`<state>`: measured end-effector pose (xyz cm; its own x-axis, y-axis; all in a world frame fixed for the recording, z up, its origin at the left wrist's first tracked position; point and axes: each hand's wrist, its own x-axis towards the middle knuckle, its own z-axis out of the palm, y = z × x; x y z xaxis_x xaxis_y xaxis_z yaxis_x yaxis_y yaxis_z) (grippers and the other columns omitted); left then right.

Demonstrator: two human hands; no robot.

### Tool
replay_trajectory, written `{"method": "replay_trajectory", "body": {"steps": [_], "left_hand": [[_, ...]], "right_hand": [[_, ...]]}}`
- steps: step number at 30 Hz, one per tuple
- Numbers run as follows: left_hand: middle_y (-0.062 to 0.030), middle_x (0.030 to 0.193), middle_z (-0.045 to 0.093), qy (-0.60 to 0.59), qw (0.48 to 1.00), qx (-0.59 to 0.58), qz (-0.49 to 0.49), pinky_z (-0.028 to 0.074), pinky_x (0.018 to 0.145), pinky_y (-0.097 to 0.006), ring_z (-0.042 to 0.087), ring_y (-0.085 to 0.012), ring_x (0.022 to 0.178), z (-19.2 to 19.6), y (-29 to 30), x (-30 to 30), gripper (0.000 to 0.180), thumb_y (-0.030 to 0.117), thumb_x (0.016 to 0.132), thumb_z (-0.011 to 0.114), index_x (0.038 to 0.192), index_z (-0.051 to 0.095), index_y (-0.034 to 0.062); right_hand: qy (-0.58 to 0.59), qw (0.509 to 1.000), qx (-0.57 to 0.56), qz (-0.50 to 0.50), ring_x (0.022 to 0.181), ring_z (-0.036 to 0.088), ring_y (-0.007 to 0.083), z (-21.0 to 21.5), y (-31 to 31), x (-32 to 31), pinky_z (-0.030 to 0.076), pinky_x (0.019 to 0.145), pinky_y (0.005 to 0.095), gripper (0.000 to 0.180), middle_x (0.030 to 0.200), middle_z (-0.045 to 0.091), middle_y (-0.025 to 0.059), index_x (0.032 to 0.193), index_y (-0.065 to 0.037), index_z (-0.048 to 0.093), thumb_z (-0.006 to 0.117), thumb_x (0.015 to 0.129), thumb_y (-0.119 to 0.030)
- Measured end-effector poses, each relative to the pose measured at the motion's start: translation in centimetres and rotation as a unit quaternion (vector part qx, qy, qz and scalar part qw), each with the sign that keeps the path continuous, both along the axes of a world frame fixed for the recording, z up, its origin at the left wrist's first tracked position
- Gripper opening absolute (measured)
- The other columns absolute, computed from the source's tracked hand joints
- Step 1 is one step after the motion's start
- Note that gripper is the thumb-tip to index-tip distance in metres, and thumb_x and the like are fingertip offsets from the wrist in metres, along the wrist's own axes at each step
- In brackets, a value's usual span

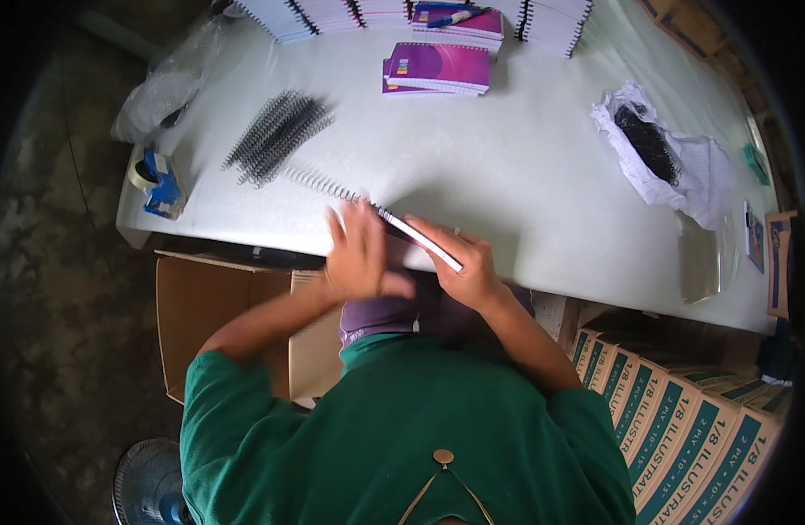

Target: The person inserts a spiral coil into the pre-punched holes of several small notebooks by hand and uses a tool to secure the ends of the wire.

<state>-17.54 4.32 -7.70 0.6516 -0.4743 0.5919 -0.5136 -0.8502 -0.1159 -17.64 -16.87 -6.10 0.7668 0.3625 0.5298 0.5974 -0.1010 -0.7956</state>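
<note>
My right hand point(468, 262) is closed around a thin small notebook point(420, 238), held on edge near the front of the table. A spiral coil point(319, 181) runs out from the notebook's far left end, above the tabletop. My left hand point(358, 258), smeared a little by motion, has its fingers spread beside the coil where it meets the notebook. Whether its fingertips touch the coil cannot be made out. Beyond this hand lies a heap of dark spiral coils point(280, 136).
Purple spiral notebooks point(437, 66) are stacked at the back, with a blue pen point(457, 17) on the farther stack. A blue tape dispenser point(164, 185) sits at left. Crumpled white wrapping point(700, 171) holds black coils at right. An open cardboard box point(219, 306) stands below the table.
</note>
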Motion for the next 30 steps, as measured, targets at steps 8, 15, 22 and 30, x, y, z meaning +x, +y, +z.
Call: {"method": "replay_trajectory", "body": {"steps": [8,15,22,30], "left_hand": [[-0.0388,0.131,0.028,0.034,0.993,-0.058,-0.093,0.005,0.094,-0.074,0.021,-0.0565,0.124,-1.5,-1.1,-0.8,0.107,0.079,0.076,0.029,0.133,0.029,-0.0113],[-0.0383,0.129,0.022,-0.049,0.988,-0.101,-0.102,0.007,0.097,-0.069,0.019,-0.0522,0.124,0.8,-2.8,1.8,0.101,0.072,0.079,0.038,0.133,0.023,-0.0129],[-0.0400,0.123,0.036,-0.153,0.979,-0.089,-0.105,0.029,0.087,-0.065,0.042,-0.0481,0.111,-2.0,-1.6,3.2,0.102,0.078,0.071,0.041,0.129,0.035,-0.0063],[-0.0245,0.137,0.033,0.086,0.970,-0.128,-0.186,0.024,0.088,-0.069,0.030,-0.0495,0.124,-2.1,-2.9,0.6,0.094,0.068,0.076,0.050,0.136,0.030,-0.0009]], "right_hand": [[-0.026,1.000,0.006,0.000,0.093,0.064,0.0279,-0.1,0.3,0.1,0.054,0.078,0.0355,0.050,0.108,0.063,0.0142,0.118,-0.005,0.057,0.056,0.071,0.012],[-0.031,0.999,0.004,0.008,0.094,0.064,0.0286,0.3,0.7,0.1,0.054,0.077,0.0341,0.049,0.109,0.064,0.0135,0.121,-0.004,0.054,0.056,0.075,0.010],[0.056,0.998,0.036,0.007,0.094,0.064,0.0286,0.3,1.0,0.5,0.054,0.078,0.0339,0.055,0.107,0.064,0.0127,0.131,-0.007,0.044,0.057,0.079,0.003],[0.091,0.995,-0.019,0.041,0.092,0.065,0.0297,0.7,0.6,0.8,0.052,0.078,0.0356,0.068,0.109,0.063,0.0136,0.139,-0.012,0.028,0.061,0.080,-0.005]]}}
